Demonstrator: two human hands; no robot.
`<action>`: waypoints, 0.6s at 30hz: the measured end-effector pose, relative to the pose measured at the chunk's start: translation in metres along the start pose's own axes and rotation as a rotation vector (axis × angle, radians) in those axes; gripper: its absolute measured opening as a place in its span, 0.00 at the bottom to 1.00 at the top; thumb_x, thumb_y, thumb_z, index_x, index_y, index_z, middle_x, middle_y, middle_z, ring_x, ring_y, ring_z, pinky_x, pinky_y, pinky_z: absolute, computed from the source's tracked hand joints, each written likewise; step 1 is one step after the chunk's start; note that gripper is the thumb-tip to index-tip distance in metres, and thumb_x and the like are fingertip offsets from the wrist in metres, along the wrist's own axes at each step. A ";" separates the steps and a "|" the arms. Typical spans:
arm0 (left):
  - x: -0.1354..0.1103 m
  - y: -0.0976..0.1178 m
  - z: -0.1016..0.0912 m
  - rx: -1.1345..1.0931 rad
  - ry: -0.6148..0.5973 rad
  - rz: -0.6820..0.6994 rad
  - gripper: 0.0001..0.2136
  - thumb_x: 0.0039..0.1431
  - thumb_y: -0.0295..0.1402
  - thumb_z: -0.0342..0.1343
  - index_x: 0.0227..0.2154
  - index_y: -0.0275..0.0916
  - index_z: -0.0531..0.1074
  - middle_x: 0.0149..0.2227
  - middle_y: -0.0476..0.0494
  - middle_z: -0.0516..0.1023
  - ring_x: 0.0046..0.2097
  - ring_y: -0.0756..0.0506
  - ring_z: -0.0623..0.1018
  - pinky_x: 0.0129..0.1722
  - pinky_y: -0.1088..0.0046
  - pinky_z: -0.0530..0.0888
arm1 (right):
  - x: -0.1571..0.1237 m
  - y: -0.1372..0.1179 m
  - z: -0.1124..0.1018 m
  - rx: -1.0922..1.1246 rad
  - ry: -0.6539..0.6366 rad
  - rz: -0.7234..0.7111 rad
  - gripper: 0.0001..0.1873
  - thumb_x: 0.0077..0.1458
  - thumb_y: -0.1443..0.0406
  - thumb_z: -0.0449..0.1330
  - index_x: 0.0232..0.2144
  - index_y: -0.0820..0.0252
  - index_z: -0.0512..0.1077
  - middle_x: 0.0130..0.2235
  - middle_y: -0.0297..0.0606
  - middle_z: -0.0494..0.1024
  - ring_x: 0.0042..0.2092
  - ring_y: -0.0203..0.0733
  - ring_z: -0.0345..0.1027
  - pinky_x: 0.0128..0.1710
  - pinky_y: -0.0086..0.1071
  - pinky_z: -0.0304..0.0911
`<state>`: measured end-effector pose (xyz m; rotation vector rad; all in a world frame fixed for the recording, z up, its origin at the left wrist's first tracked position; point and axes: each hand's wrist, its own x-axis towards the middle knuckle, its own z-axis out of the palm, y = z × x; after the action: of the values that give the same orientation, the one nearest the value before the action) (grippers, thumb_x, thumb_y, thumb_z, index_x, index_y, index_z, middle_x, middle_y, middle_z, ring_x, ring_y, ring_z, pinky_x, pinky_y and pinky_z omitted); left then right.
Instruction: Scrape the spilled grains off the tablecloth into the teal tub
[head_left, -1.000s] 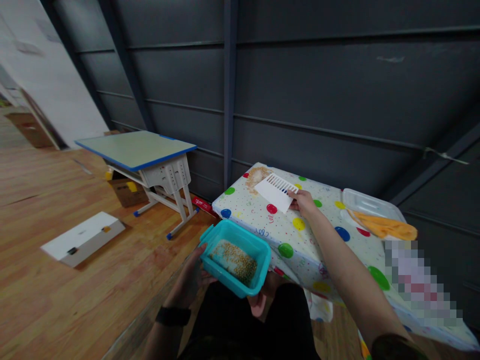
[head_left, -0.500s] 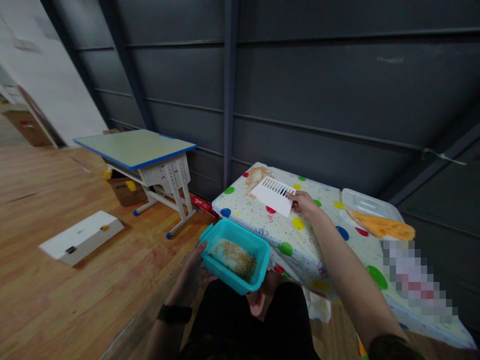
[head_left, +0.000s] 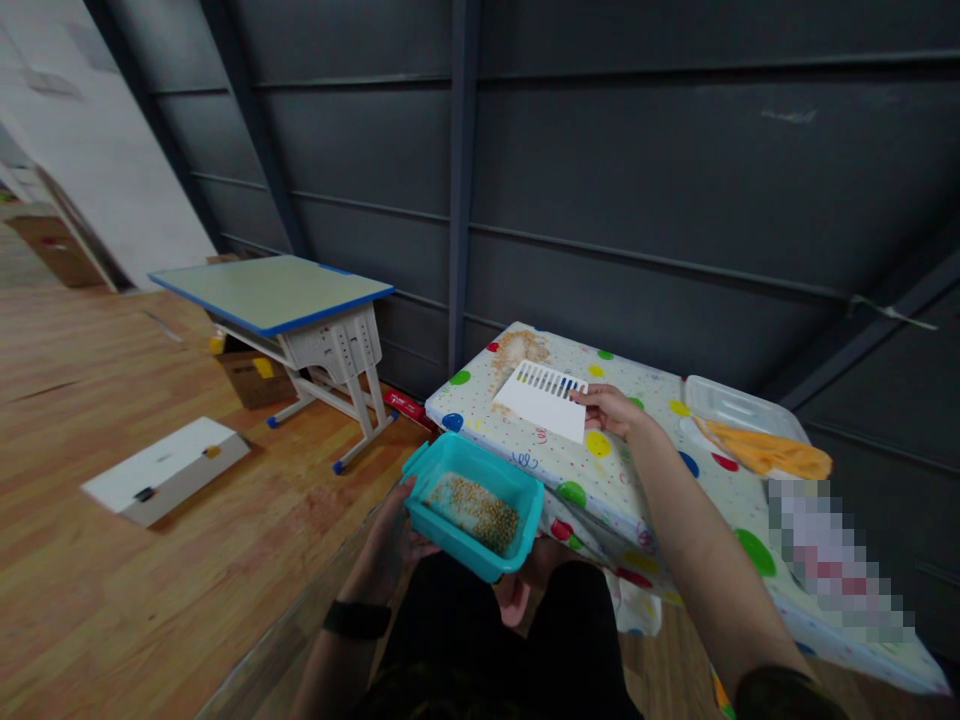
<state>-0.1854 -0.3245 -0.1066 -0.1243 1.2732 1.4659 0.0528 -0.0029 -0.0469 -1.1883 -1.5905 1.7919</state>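
My left hand (head_left: 390,545) is closed on the left end of a turquoise plastic basket (head_left: 450,546), held over my lap just off the table's front edge. Yellowish grains and a pale powdery patch (head_left: 471,508) lie inside it. With fingers and thumb, my right hand (head_left: 609,410) grips the right edge of a white slotted plate (head_left: 544,412), a row of slots along its far side. The plate is low over the tablecloth; whether it touches is unclear. Beyond it, grains (head_left: 521,347) are scattered round a whitish heap at the table's far left corner.
The table wears a dotted cloth (head_left: 555,470). On its right are a clear plastic lid (head_left: 742,405), an orange cloth (head_left: 772,450) and a blurred-out item. A desk (head_left: 277,290) stands left, near a white box (head_left: 165,470) on the floor. A dark panel wall (head_left: 637,170) rises behind.
The slotted plate has come slightly nearer to me and the table's front edge, held in my right hand. The basket in my left hand has barely shifted.
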 end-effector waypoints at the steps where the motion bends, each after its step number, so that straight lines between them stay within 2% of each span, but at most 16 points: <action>1: 0.002 -0.001 0.000 0.022 0.001 0.018 0.19 0.60 0.46 0.54 0.52 0.47 0.69 0.43 0.48 0.79 0.36 0.41 0.81 0.34 0.64 0.78 | 0.000 0.000 0.000 0.002 -0.021 0.002 0.06 0.52 0.69 0.65 0.34 0.65 0.74 0.28 0.42 0.81 0.24 0.39 0.74 0.23 0.30 0.73; 10: 0.006 -0.006 0.002 0.132 0.021 0.077 0.22 0.57 0.50 0.52 0.50 0.46 0.68 0.35 0.47 0.77 0.30 0.42 0.79 0.30 0.64 0.78 | -0.007 0.000 0.005 -0.032 -0.269 0.021 0.14 0.43 0.67 0.71 0.35 0.66 0.77 0.30 0.44 0.81 0.25 0.37 0.74 0.24 0.27 0.72; 15: 0.005 -0.008 0.001 0.142 0.031 0.101 0.21 0.58 0.49 0.53 0.51 0.46 0.66 0.41 0.47 0.76 0.31 0.42 0.80 0.32 0.65 0.79 | -0.009 -0.001 0.009 -0.059 -0.293 0.001 0.15 0.40 0.65 0.72 0.33 0.68 0.78 0.29 0.44 0.81 0.23 0.36 0.72 0.22 0.25 0.70; 18: 0.006 -0.008 0.001 0.144 0.031 0.096 0.22 0.56 0.50 0.54 0.50 0.45 0.67 0.40 0.47 0.76 0.32 0.41 0.80 0.31 0.64 0.79 | -0.013 -0.003 0.011 -0.066 -0.311 -0.012 0.16 0.39 0.65 0.73 0.32 0.69 0.79 0.29 0.44 0.81 0.23 0.35 0.72 0.21 0.23 0.68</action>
<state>-0.1808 -0.3215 -0.1147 0.0097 1.4225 1.4531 0.0499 -0.0182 -0.0410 -0.9596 -1.8356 2.0071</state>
